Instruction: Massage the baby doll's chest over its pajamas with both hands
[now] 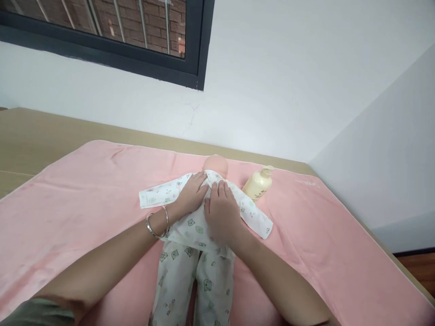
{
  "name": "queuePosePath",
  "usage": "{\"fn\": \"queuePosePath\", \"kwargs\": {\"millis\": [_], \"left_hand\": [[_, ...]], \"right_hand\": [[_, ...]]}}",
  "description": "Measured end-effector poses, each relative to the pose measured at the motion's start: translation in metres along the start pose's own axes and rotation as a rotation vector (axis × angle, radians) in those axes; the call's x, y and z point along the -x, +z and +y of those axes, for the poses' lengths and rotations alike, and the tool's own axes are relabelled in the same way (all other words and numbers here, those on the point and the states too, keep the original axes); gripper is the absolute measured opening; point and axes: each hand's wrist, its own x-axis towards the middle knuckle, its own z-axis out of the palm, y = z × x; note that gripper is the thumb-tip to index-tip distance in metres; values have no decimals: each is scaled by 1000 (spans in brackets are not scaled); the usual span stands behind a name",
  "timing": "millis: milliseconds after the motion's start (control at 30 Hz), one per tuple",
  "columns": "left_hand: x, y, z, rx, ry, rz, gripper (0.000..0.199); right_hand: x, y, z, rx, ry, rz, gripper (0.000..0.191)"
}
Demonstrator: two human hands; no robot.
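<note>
Left grip point(193, 194), right grip point(223, 213) lie flat, fingers extended, nothing clasped | shirt point(195, 230) beneath both; doll's head point(215, 165) just beyond | light, even pressure likely smooths shirt best

Doll head point(216, 165) blocks us just beyond our fingers point(221, 189); pump bottle point(258, 184) to their right; room leftward over pink mat point(84, 194).
</note>
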Motion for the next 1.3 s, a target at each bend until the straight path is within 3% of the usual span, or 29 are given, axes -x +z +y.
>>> {"fn": "queuePosePath", "kwargs": {"millis": [233, 367, 533, 667, 833, 933, 1100, 1200, 1300], "left_hand": [[12, 8, 11, -171, 36, 149, 40], [27, 17, 23, -259, 17, 223, 45], [36, 20, 31, -281, 9, 233, 49], [21, 8, 20, -196, 89, 169, 36], [6, -6, 13, -164, -65, 98, 28], [14, -3, 19, -247, 20, 136, 32], [31, 10, 26, -233, 145, 197, 41], [29, 8, 23, -167, 70, 178, 42], [23, 4, 18, -96, -14, 147, 42]], "right_hand": [[-32, 7, 31, -105, 156, 18, 48], [-38, 5, 40, -96, 59, -46, 52], [-43, 1, 50, -99, -59, -122, 59], [-31, -2, 36, -63, -70, -79, 54], [0, -2, 6, -22, -90, 14, 53], [-5, -1, 13, -90, -105, 5, 51], [-34, 1, 37, -180, 32, -12, 50], [-28, 2, 30, -133, 47, -14, 53], [-14, -1, 15, -87, -35, 5, 55]]}}
